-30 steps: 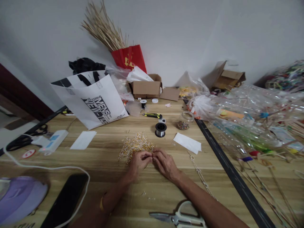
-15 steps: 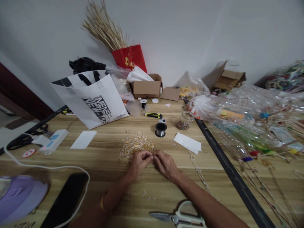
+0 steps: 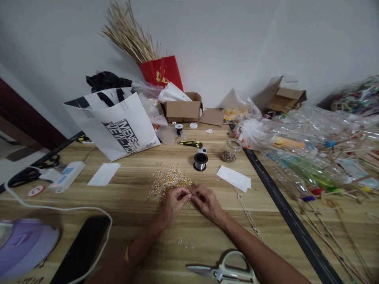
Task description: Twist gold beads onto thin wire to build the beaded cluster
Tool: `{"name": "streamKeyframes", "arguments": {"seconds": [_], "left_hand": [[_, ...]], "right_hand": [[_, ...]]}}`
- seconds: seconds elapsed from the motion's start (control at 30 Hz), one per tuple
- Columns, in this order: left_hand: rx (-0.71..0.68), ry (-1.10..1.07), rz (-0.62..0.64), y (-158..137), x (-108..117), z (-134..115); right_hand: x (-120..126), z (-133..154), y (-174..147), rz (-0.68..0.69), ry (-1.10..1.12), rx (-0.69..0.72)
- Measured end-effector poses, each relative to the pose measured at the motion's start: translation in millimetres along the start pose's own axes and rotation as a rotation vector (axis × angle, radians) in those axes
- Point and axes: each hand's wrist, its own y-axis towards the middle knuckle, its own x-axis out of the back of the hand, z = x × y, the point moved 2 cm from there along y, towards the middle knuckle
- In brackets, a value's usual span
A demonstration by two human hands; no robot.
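Left hand (image 3: 174,202) and right hand (image 3: 208,203) grips pinched on gold beadwork (image 3: 169,180), mid-table (image 3: 133,201), edges far

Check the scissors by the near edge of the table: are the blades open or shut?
Shut. The scissors lie flat on the table, blades together in one point toward the left, near the right forearm.

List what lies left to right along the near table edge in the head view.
Purple object → black phone → left hand → right hand → scissors → black strip.
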Motion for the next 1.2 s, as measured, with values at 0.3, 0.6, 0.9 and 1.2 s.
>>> {"name": "streamKeyframes", "arguments": {"seconds": [0.3,0.6,0.9,1.2], "left_hand": [[-0.057,0.086,0.034,-1,1,-2],[-0.073,0.12,0.047,-2,2,-3],[-0.055,0.067,0.06,0,3,4],[-0.019,-0.041,0.06,2,0,8]], "right_hand": [[1,-5,1,0.008,0.064,-0.045],[1,0,0,0.013,0.022,0.007],[-1,-1,0,0.035,0.002,0.025],[0,0,0,0.066,0.029,-0.046]]}}
